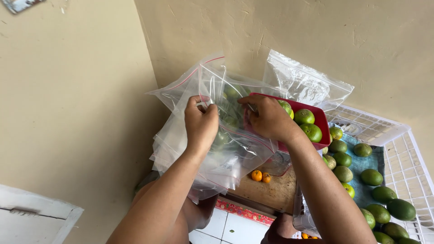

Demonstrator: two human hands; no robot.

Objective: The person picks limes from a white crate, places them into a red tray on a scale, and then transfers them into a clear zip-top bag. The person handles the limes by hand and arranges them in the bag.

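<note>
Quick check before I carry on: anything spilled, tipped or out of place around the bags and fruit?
Two small orange fruits lie loose on the wooden board, apart from the green citrus in the white crate. The red tray is held tilted against the clear zip bag, green fruit near its rim. No damage visible.

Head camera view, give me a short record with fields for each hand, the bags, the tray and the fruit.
left hand: fingers pinch the upper edge of a clear zip bag
right hand: fingers at the same bag's opening
bags: stack of clear zip bags, red-lined seals
red tray: behind the bag, holds green citrus
white crate: more green fruit on a teal cloth
wooden board: two small orange fruits
</note>
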